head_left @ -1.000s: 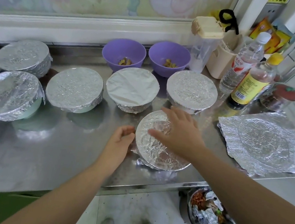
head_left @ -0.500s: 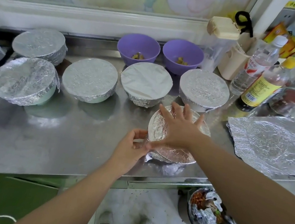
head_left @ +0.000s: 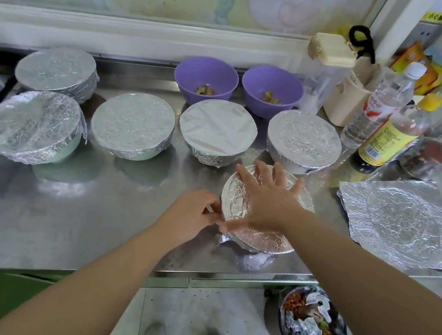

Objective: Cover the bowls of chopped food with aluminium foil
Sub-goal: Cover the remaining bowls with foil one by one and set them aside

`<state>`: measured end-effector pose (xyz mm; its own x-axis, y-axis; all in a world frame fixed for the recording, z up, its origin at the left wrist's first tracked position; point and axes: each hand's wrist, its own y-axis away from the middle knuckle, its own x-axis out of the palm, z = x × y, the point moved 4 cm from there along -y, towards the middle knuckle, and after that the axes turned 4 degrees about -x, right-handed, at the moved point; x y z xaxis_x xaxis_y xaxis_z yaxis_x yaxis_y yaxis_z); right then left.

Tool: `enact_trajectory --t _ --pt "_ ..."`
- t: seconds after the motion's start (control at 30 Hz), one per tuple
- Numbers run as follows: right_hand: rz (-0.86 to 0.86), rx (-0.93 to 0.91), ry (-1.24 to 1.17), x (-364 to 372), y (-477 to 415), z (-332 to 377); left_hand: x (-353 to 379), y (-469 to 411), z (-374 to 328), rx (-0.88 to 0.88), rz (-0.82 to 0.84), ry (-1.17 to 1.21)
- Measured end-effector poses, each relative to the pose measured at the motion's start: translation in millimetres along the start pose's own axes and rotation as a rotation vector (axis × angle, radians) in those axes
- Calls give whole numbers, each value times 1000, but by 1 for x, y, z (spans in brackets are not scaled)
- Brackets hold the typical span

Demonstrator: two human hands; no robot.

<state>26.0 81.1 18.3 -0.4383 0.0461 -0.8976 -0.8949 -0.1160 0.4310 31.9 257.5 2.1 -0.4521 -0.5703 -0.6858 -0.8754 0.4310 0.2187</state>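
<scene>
A foil-covered bowl (head_left: 238,199) sits near the front edge of the steel counter (head_left: 59,216). My right hand (head_left: 264,201) lies flat on its foil top with fingers spread. My left hand (head_left: 194,215) pinches the foil at the bowl's left rim. Behind it stand several bowls wrapped in foil, among them one (head_left: 217,131) with smooth foil and one (head_left: 304,140) at the right. Two purple bowls (head_left: 205,77) (head_left: 272,89) with a little chopped food stand uncovered at the back. A loose crumpled foil sheet (head_left: 406,221) lies on the counter at the right.
Bottles (head_left: 395,132), a clear jug with a beige lid (head_left: 327,68), a beige holder and a red-lidded jar (head_left: 431,158) crowd the back right. A bin with foil scraps and food waste (head_left: 312,329) stands on the floor below the counter edge. My feet show below.
My left hand closed in on the bowl's left rim and now pinches the foil. My right hand stays flat on top. The camera tilted slightly.
</scene>
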Motion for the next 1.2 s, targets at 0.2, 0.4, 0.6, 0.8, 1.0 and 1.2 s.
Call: enact_trajectory --t 0.2,0.4,0.6,0.8,1.0,1.2 --pt "-17 -3 7 0 0 0 24 16 13 -459 -18 721" --pt "-41 -7 -11 0 1 1 75 34 -10 -895 -178 1636" --pt "-42 -7 -21 0 2 1 54 26 -33 -825 -209 1755" --pt "-40 -6 -20 1 1 0 30 23 -54 -583 66 1613" --pt "-41 -9 -17 2 0 1 31 13 -43 -591 300 1444" --pt "-40 -12 -9 3 0 0 8 5 -49 -613 493 1419"
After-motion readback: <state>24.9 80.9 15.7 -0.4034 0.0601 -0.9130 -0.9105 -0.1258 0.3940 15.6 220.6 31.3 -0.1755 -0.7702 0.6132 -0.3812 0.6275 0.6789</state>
